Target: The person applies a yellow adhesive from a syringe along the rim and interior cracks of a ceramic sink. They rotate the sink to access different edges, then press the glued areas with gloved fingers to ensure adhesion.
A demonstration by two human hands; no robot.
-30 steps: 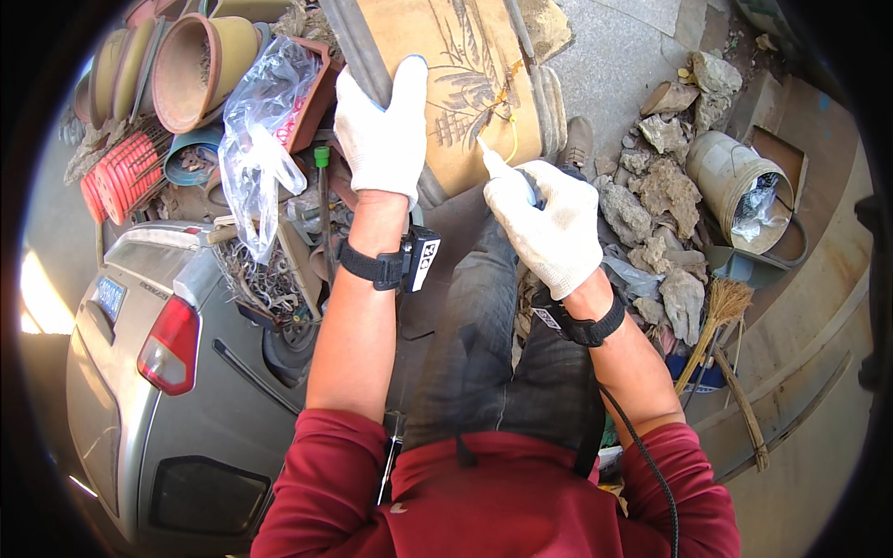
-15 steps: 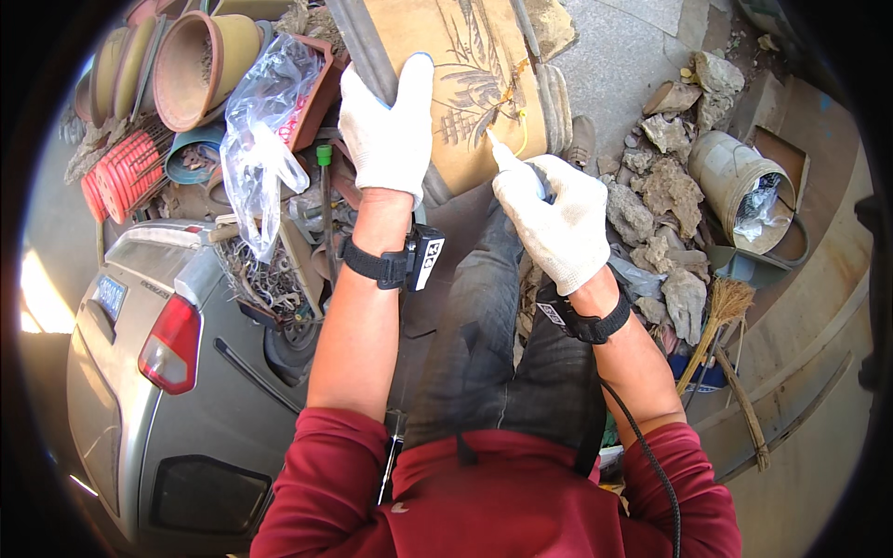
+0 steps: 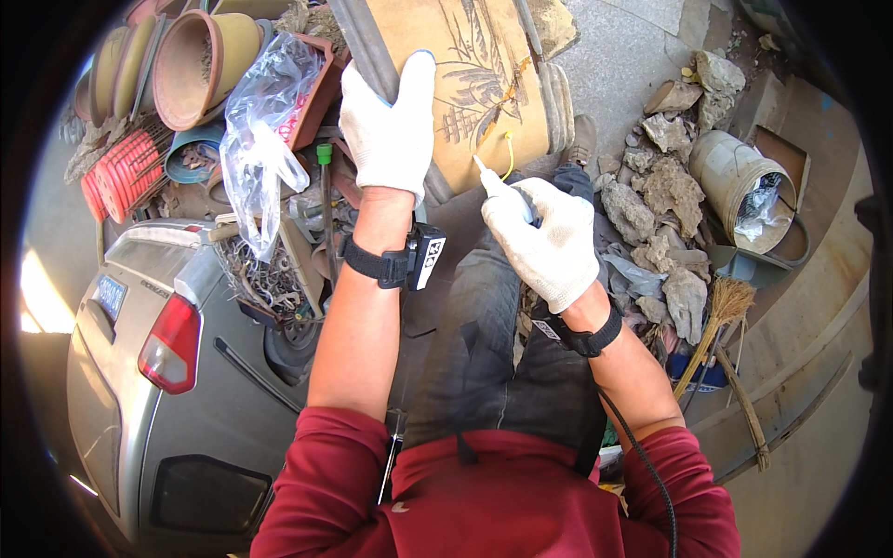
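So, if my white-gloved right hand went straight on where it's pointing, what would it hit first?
Your right hand, leading with the white pointed nozzle, would likely meet the tan, grey-edged carved pot first; the gap, if any, is hard to judge.

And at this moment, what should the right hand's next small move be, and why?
Perhaps ease the white nozzle in the right hand slightly down the tan pot, with the left hand at its grey edge steadying it: the orange-brown streak ends near the nozzle's tip, and unstreaked tan surface lies below.
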